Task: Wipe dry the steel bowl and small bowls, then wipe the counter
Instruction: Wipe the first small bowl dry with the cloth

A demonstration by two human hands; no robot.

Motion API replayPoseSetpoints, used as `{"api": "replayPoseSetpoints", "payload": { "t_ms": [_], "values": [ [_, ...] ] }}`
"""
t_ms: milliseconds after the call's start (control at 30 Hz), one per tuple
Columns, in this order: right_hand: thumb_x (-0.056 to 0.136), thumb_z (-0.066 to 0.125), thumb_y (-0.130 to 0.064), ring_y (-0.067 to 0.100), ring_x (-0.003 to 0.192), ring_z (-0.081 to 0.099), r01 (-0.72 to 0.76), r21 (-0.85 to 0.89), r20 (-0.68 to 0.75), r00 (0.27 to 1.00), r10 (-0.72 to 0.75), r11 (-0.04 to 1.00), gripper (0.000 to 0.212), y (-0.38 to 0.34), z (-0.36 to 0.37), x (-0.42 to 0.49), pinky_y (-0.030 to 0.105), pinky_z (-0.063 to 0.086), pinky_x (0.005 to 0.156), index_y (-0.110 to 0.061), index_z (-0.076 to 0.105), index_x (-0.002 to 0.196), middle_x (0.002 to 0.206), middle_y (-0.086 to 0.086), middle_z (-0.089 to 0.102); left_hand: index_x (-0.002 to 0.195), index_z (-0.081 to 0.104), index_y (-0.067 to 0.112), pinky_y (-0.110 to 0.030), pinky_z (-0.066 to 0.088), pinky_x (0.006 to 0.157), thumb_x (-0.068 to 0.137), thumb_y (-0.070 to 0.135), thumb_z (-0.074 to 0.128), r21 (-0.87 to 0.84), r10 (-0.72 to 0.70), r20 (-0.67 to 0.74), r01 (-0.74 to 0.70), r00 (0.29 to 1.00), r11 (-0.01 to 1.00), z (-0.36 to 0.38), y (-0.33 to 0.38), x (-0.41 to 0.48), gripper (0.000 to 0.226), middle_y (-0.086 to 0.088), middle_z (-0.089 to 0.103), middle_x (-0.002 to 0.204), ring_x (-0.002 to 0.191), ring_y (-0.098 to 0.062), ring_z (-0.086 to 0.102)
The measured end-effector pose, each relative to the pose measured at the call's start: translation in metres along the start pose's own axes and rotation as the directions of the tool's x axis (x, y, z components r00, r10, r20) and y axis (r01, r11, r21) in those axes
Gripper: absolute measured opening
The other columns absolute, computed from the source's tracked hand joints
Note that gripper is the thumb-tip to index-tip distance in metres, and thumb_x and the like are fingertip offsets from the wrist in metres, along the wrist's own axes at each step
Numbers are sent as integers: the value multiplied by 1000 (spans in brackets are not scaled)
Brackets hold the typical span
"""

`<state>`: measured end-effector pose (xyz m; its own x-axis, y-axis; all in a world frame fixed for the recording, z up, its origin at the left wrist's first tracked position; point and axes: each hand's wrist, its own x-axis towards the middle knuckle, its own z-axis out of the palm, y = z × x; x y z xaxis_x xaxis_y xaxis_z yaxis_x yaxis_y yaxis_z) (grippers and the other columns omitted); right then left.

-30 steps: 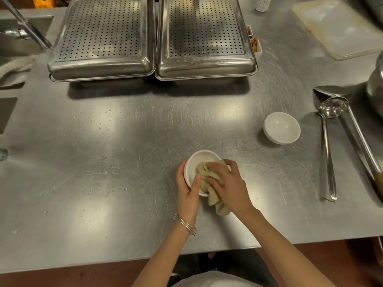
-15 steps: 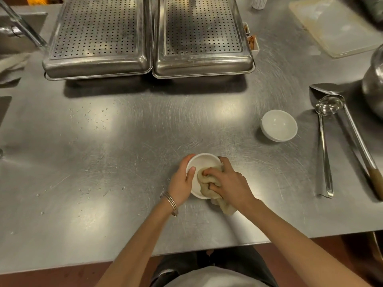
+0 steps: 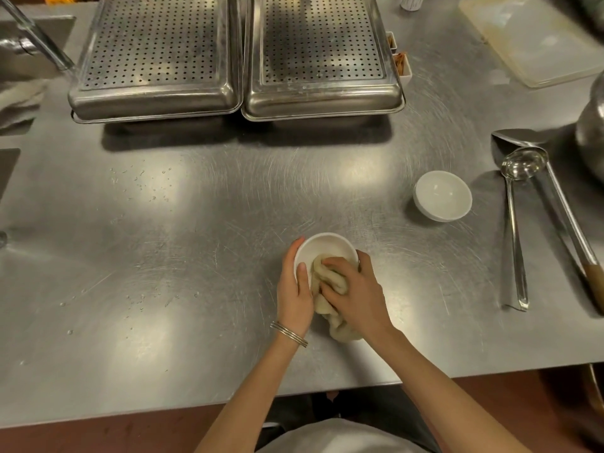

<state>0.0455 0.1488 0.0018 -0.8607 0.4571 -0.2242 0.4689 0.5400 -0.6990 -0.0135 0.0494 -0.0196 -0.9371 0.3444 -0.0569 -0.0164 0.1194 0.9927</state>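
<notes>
A small white bowl (image 3: 323, 248) is tilted toward me above the steel counter (image 3: 196, 256). My left hand (image 3: 294, 289) grips its left rim, thumb inside the bowl. My right hand (image 3: 354, 294) holds a beige cloth (image 3: 327, 282) bunched inside the bowl, with the cloth's tail hanging below my wrist. A second small white bowl (image 3: 443, 195) stands upright to the right. The edge of a large steel bowl (image 3: 593, 132) shows at the far right.
Two upturned perforated steel pans (image 3: 157, 57) (image 3: 322, 53) stand at the back. A ladle (image 3: 514, 223) and a wooden-handled spatula (image 3: 555, 197) lie at the right. A plastic tray (image 3: 532, 37) sits back right. Water drops dot the counter's left part (image 3: 140, 181).
My right hand has turned the cloth inside the bowl, and my left hand has shifted its hold round the rim. The bowl has stayed in place.
</notes>
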Motion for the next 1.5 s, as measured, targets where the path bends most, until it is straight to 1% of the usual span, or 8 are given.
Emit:
{"api": "replayPoseSetpoints", "payload": {
  "t_ms": [300, 533, 633, 833, 1033, 1167, 1300, 1500],
  "values": [
    [80, 64, -42, 19, 95, 59, 288, -322, 232, 948, -220, 902, 40, 21, -24, 14, 30, 48, 69, -36, 53, 118, 137, -9, 32, 121, 42, 38, -7, 38, 89, 90, 30, 37, 112, -66, 451, 17, 890, 994, -31, -1, 24, 32, 20, 50, 121, 106, 14, 48],
    [76, 72, -39, 2, 96, 50, -47, 156, -33, 998, 53, 987, 68, 11, -12, -9, 9, 35, 69, -44, 32, 131, 118, -15, 50, 126, 39, 39, -18, 48, 87, 74, 28, 64, -148, -130, 154, 153, 979, 977, -19, 3, -5, 58, 10, 51, 126, 107, 1, 55],
    [71, 76, -40, 6, 104, 51, -154, 316, -56, 982, 180, 936, 87, 4, 1, -13, 18, 40, 80, -41, 21, 138, 117, -15, 49, 122, 41, 34, -13, 44, 90, 79, 16, 54, -184, -92, -4, 90, 996, 979, -1, 6, -17, 48, 12, 48, 125, 109, 6, 50],
    [74, 71, -45, 20, 115, 52, -97, -45, 42, 994, 99, 994, 92, 2, -9, 1, 34, 43, 86, -34, 13, 145, 142, -4, 40, 122, 40, 31, -16, 37, 102, 88, 10, 32, -56, 0, 66, 4, 998, 998, -9, -4, -8, 41, 7, 48, 126, 114, 1, 46],
    [76, 63, -46, 23, 95, 61, 94, -373, 156, 987, -38, 923, 69, 6, -27, 17, 35, 45, 76, -46, 24, 133, 119, -7, 55, 115, 42, 40, -4, 36, 92, 80, -6, 36, 145, -77, 507, 3, 858, 989, -27, 1, 26, 58, 15, 50, 119, 110, -5, 49],
    [75, 62, -37, 23, 89, 60, -40, -247, 6, 999, 43, 968, 57, 6, -16, 12, 30, 41, 69, -39, 35, 124, 103, -6, 60, 124, 39, 37, -13, 42, 88, 69, 11, 55, -36, -111, 296, 127, 949, 991, -21, -1, 10, 63, 14, 47, 124, 107, 8, 50],
    [77, 70, -36, 21, 94, 59, -303, 218, 42, 952, 302, 928, 54, 0, -3, 4, 26, 39, 72, -27, 40, 121, 97, -7, 56, 129, 36, 33, -16, 46, 91, 79, 6, 49, -278, -145, 8, 141, 989, 950, 5, -4, -23, 58, 8, 44, 131, 113, 4, 49],
    [75, 67, -44, 28, 101, 57, -85, -185, 24, 996, 91, 979, 70, -3, -11, 15, 36, 42, 77, -23, 31, 131, 122, 1, 52, 128, 34, 29, -18, 40, 100, 71, 0, 35, -211, -89, 91, 106, 992, 972, -5, -9, -14, 63, 6, 44, 130, 115, 3, 46]
  ]
}}
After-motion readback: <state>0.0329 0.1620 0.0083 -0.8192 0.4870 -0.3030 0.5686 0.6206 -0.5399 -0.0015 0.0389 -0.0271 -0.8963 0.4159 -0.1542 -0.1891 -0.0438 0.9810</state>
